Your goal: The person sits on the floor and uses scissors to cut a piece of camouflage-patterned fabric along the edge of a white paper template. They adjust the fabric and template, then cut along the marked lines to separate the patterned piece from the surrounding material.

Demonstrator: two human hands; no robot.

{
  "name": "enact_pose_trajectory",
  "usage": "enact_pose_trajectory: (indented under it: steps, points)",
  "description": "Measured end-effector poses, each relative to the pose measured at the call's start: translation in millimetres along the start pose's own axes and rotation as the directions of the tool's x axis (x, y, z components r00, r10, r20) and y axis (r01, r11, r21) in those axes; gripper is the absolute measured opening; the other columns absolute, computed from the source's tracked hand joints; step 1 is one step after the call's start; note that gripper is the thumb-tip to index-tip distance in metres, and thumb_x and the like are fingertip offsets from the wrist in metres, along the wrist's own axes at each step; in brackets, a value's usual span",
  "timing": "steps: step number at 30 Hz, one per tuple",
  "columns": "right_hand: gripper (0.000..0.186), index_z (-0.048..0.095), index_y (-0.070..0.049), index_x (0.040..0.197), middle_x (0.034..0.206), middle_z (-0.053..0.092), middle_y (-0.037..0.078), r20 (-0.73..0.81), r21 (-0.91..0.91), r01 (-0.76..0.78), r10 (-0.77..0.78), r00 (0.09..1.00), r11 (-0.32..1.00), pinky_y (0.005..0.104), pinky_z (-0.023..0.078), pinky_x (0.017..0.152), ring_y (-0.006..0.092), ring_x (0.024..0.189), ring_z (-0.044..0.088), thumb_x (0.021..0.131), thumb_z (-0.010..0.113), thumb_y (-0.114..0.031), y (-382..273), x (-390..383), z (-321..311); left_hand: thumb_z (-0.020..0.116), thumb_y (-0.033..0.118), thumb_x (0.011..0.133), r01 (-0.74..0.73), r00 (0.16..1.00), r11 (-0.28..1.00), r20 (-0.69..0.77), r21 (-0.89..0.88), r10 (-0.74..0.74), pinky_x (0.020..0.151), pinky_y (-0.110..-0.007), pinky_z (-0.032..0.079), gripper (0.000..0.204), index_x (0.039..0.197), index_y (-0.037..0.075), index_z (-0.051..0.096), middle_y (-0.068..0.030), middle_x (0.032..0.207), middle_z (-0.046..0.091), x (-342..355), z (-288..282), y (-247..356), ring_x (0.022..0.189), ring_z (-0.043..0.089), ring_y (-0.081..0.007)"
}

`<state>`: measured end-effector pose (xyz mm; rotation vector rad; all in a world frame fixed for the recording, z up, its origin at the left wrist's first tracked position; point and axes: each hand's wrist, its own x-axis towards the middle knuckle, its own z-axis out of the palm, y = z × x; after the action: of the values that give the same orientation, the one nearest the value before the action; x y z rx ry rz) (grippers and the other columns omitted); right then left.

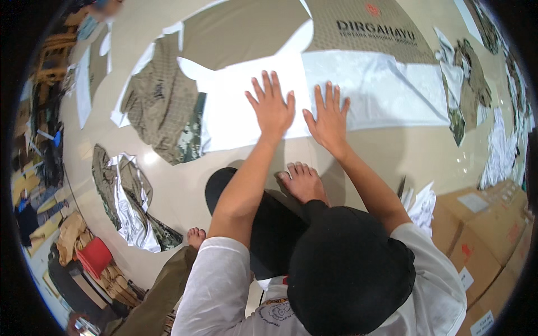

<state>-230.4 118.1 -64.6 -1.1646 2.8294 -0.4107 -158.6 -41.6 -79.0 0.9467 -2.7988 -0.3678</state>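
on the floor, white fabric sheet [241, 115] under both flat hands, left grip [273, 106] wide, right grip [329, 117] wide, holding nothing

Both hands [300, 112] flat on sheet [235, 120]

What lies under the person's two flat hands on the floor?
Both the left hand and the right hand press flat on a white cloth panel spread on the glossy floor. Whatever lies beneath that cloth is covered.
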Motion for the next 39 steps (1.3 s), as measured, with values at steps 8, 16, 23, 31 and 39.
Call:
enact_pose_trajectory:
  steps: [8,16,23,31,39]
  points:
    - [0.074,0.036,-0.009,0.161,0.168,0.027,0.022,-0.047,-0.04,-0.003,0.002,0.999,0.999,0.069,0.013,0.122,0.0421,0.157,0.02,0.1,0.058,-0.044,-3,-4,10,0.05,0.049,0.1,0.048,0.998,0.993,0.056,-0.109,-0.042,0.123,-0.07,0.002,0.08,0.164,0.006,0.028,-0.0177,0.172,0.019,-1,-5,-3,0.158,0.01,-0.0469]
    - [0.069,0.032,0.001,0.16,0.165,0.028,0.031,-0.172,0.221,0.085,-0.047,0.984,0.972,0.0575,0.019,0.124,0.0463,0.154,0.024,0.107,0.051,-0.038,57,-37,-19,0.048,0.044,0.104,0.043,0.999,0.963,0.006,-0.267,-0.043,0.125,-0.066,0.006,0.08,0.163,-0.002,0.02,-0.0244,0.171,0.014,-31,-15,8,0.157,0.007,-0.0517]
    - [0.051,0.053,0.009,0.134,0.147,0.047,0.035,-0.449,0.246,0.082,0.039,0.893,0.966,0.0534,0.038,0.112,0.0473,0.139,0.046,0.1,0.064,-0.028,167,-199,-48,0.049,0.041,0.104,0.029,0.998,0.97,0.054,-0.24,-0.016,0.126,-0.064,0.008,0.078,0.163,-0.001,0.019,-0.0236,0.171,0.015,-51,-21,11,0.156,0.008,-0.0534]
    - [0.049,0.055,0.008,0.127,0.141,0.052,0.035,-0.079,0.249,-0.461,0.492,0.867,0.852,0.0525,0.041,0.109,0.0465,0.134,0.05,0.097,0.068,-0.028,223,-343,-115,0.05,0.039,0.104,0.004,1.0,0.974,0.013,-0.228,-0.001,0.125,-0.065,0.011,0.08,0.164,0.0,0.016,-0.0241,0.171,0.013,-39,-26,2,0.154,0.011,-0.0553]
    - [0.047,0.056,0.007,0.121,0.134,0.056,0.034,0.206,0.226,-0.616,0.581,0.787,0.754,0.0516,0.043,0.105,0.0458,0.129,0.054,0.094,0.071,-0.028,205,-414,-129,0.056,0.032,0.101,0.14,0.987,0.925,0.129,-0.354,-0.1,0.123,-0.068,0.016,0.082,0.164,-0.001,0.014,-0.0279,0.17,0.013,-62,-51,-1,0.152,0.016,-0.0573]
